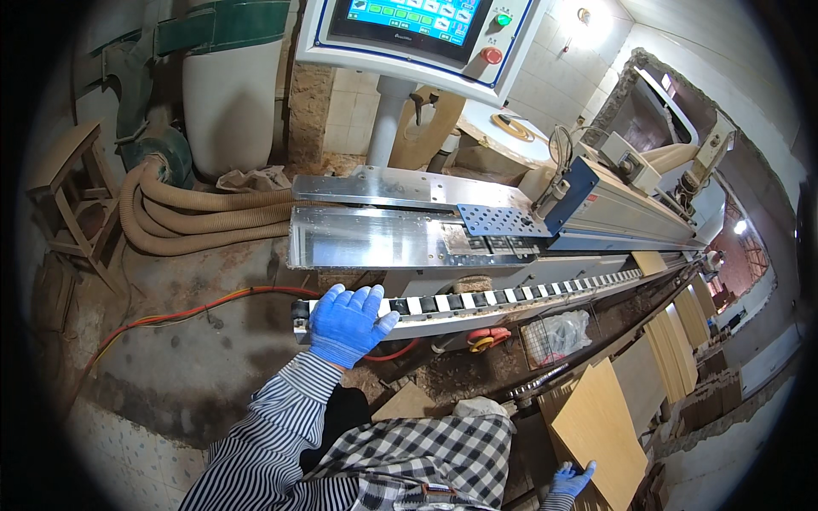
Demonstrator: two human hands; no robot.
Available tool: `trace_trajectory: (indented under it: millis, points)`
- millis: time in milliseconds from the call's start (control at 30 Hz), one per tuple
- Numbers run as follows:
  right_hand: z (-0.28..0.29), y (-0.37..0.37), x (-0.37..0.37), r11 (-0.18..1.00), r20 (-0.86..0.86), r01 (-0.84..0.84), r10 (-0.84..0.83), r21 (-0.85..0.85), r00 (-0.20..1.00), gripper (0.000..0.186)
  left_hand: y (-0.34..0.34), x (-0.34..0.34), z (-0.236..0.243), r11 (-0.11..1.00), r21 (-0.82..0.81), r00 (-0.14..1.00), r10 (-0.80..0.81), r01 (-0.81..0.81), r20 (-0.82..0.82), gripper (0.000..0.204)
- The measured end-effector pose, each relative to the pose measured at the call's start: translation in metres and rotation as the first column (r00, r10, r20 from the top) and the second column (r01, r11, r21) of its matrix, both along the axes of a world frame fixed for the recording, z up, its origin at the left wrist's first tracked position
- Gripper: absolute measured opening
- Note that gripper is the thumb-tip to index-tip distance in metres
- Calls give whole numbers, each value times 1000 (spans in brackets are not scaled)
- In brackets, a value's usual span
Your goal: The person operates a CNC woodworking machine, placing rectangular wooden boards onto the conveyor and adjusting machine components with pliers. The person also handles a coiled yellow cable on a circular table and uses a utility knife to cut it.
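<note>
The machine (366, 238) stands behind the rail (477, 305), hoses (213, 202) to its left, boards (601, 434) at front right.

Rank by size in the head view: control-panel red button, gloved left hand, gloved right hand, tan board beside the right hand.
Largest to smallest, as they look:
1. Tan board
2. Gloved left hand
3. Gloved right hand
4. Red button

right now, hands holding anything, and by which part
Left hand rests on the black-and-white roller rail, left end; right hand is by the tan wooden panel, grip unclear.
</note>
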State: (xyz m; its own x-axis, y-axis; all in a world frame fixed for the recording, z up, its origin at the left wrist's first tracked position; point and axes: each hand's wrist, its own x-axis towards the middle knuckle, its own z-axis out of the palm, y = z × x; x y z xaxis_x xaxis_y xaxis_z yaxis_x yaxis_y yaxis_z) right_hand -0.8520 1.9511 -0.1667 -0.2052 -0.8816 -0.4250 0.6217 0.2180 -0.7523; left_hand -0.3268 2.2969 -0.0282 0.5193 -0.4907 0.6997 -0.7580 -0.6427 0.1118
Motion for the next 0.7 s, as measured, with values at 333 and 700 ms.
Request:
trace_trajectory:
  millis: [333, 700]
  points:
    - [2, 3, 3, 1000, -58, 8, -8, 3, 998, 47, 0, 0, -2, 1000, 9, 1000, 1, 0, -21, 50]
    - [6, 6, 5, 1000, -25, -25, 24, -12, 999, 43, 0, -1, 0, 1000, 4, 1000, 0, 0, -15, 49]
